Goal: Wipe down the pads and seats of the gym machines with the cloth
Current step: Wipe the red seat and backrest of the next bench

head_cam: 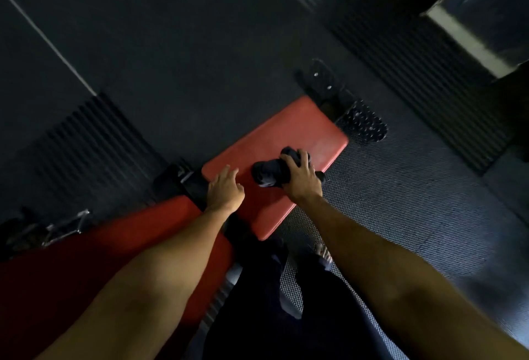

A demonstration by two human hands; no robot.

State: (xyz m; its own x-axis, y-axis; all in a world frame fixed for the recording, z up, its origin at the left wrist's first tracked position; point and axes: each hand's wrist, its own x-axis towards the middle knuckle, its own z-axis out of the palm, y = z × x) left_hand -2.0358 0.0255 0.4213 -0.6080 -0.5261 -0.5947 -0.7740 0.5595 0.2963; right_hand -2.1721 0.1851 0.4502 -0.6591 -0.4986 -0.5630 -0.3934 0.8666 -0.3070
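Dim, back pad (86, 259) cut off 8 o'clock, dark bunched cloth (267, 175) on seat pad (286, 133), R hand (300, 178) gripping it, L hand (224, 190) relaxed.

Both forearms are extending forward and down. The left hand (225, 189) is resting palm-down, fingers loosely extended. The right hand (301, 177) is gripping the cloth (267, 174), fingers curled over it.

The right hand (300, 172) is gripping a dark bunched cloth (267, 175) and pressing it onto a red rectangular vinyl seat pad (286, 136). The left hand (224, 188) is resting, fingers relaxed, on that pad's left edge, beside a longer red back pad (86, 259). A dark rubber floor (171, 44) is lying beneath.
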